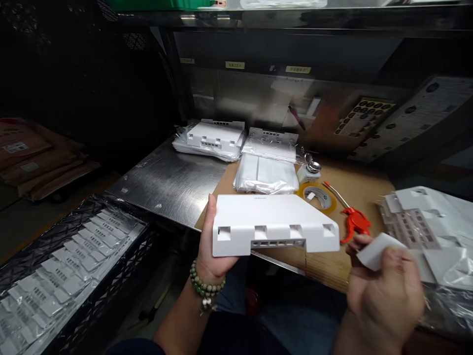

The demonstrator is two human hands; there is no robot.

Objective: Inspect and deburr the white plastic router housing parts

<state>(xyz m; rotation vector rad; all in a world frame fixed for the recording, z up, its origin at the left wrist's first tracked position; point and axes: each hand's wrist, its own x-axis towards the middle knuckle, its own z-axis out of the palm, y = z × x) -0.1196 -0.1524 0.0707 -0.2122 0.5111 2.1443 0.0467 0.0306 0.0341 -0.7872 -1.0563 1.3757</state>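
Note:
A white plastic router-like housing (pixel 273 212) with a row of port openings along its near edge rests in my left hand (pixel 212 241). My thumb is at its left end and the other fingers are underneath, mostly hidden. Off to the right, my right hand (pixel 388 286) pinches a small white card (pixel 379 250), apart from the housing. The card's face looks blank from here. Just behind that hand lies a red-handled tool (pixel 355 224) with a thin metal shaft.
Bagged white housings (pixel 214 135) lie at the back of the metal bench (pixel 166 172), beside a stack of clear bags (pixel 266 173). Yellow tape roll (pixel 318 196) and a pump bottle (pixel 309 172) stand near. More housings (pixel 424 222) sit right; a black crate (pixel 121 266) holds bagged pieces left.

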